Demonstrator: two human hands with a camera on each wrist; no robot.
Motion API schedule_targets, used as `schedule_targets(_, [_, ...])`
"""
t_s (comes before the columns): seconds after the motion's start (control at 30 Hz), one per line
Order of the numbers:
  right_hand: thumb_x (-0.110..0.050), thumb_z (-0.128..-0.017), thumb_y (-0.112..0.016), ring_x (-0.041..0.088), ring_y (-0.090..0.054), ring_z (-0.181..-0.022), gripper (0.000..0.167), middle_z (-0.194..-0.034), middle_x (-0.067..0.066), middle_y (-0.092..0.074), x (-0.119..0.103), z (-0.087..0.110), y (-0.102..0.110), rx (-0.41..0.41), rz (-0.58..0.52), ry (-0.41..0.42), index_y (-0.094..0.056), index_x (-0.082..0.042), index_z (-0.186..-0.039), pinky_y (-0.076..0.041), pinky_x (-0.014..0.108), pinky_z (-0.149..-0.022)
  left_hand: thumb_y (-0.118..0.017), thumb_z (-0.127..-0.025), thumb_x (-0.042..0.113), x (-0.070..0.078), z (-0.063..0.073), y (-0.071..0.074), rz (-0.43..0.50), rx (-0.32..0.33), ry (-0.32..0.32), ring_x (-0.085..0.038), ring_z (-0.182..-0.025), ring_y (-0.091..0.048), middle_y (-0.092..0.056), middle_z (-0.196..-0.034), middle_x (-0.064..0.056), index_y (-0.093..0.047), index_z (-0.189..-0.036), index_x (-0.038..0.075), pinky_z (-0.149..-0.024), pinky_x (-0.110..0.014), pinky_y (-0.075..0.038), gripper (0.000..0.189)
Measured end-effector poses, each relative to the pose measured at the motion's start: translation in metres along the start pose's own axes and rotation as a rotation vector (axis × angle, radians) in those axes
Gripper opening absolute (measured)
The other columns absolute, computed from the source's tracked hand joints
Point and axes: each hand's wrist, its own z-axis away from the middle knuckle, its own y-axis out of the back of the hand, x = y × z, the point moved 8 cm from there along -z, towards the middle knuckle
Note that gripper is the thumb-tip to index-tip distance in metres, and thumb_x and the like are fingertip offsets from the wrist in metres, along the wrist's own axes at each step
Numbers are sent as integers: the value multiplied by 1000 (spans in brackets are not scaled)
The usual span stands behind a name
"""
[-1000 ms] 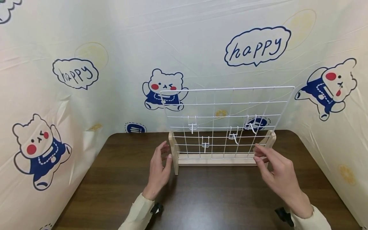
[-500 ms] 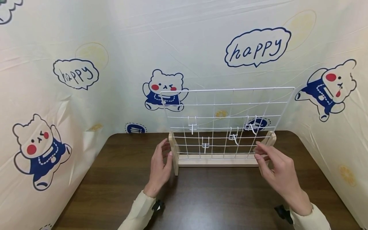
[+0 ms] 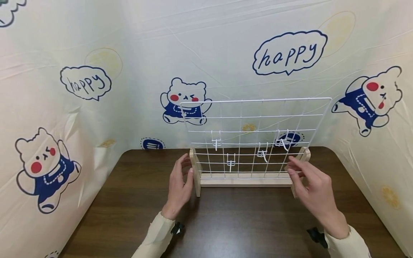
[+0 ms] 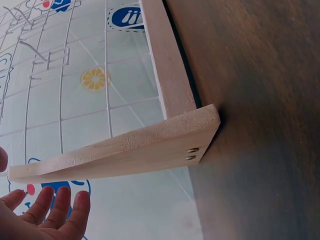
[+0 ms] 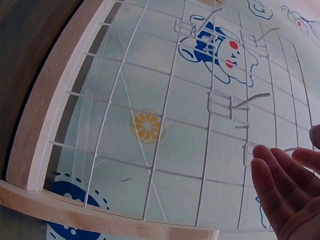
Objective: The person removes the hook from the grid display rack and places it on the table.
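Note:
A white wire grid (image 3: 258,100) stands upright in a pale wooden stand, whose base bar (image 3: 245,184) runs along the bottom. Several white hooks hang on it, among them a lower-left hook (image 3: 230,163) and an upper-right hook (image 3: 282,142). My left hand (image 3: 179,188) is beside the stand's left leg (image 3: 195,175), fingers loosely bent; the left wrist view shows the fingers (image 4: 59,207) apart from that leg, holding nothing. My right hand (image 3: 314,195) is in front of the right leg (image 3: 304,154), partly hiding it. In the right wrist view its relaxed fingers (image 5: 280,180) hold nothing.
The stand rests on a dark brown wooden table (image 3: 238,222) with rounded back corners. A pale cloth (image 3: 135,46) printed with bears and "happy" bubbles surrounds the table at the back and both sides. Black straps (image 3: 317,237) show at the wrists.
My right hand has shifted slightly right and away from the grid's middle, uncovering the foot of the right leg. The left hand has risen a little; the stand and hooks look unchanged.

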Motion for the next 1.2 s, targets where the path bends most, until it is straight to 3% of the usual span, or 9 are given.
schedule_targets(0.13, [12,-79,-75,-12,-62,-86,43,-95,17,-78,-1,-3,1,-25,13,-32,-73,3,-121,-50,1,-82,-56,-105,11,1,-2,0,-4,7,-15,-28,-124,-64,-61,-139,-12,-43,-154,8,-96,-51,-61,50])
schedule_targets(0.37, [13,-78,-76,-16,-60,-89,44,-96,18,-79,1,-5,0,-17,17,-61,-73,4,-121,-49,0,-83,-55,-105,10,3,-8,0,0,23,-42,-29,-124,-64,-60,-141,-13,-44,-154,9,-95,-52,-61,50])
schedule_targets(0.7, [14,-76,-79,-2,-65,-87,47,-99,19,-79,2,-7,3,3,37,-94,-74,2,-121,-43,-3,-89,-54,-106,13,5,-13,1,-3,28,-17,-33,-128,-62,-59,-144,-13,-44,-154,10,-99,-57,-59,49])
schedule_targets(0.93, [14,-76,-78,-18,-58,-94,46,-98,18,-79,5,-9,3,40,19,-73,-74,2,-121,-47,0,-78,-52,-107,12,6,-18,1,34,34,-37,-31,-131,-60,-58,-145,-13,-44,-153,13,-104,-56,-57,47])
schedule_targets(1.03, [16,-76,-77,-22,-56,-97,47,-97,19,-79,4,-11,5,59,15,-59,-74,3,-121,-47,-1,-81,-52,-107,11,6,-19,1,54,41,-54,-31,-132,-60,-58,-145,-13,-43,-154,13,-105,-57,-56,47])
schedule_targets(1.2, [14,-81,-76,-27,-50,-99,42,-97,22,-78,5,-13,4,28,26,-106,-73,5,-121,-42,-4,-90,-51,-108,11,6,-21,2,51,44,-67,-32,-131,-61,-58,-144,-14,-43,-154,13,-104,-58,-56,47])
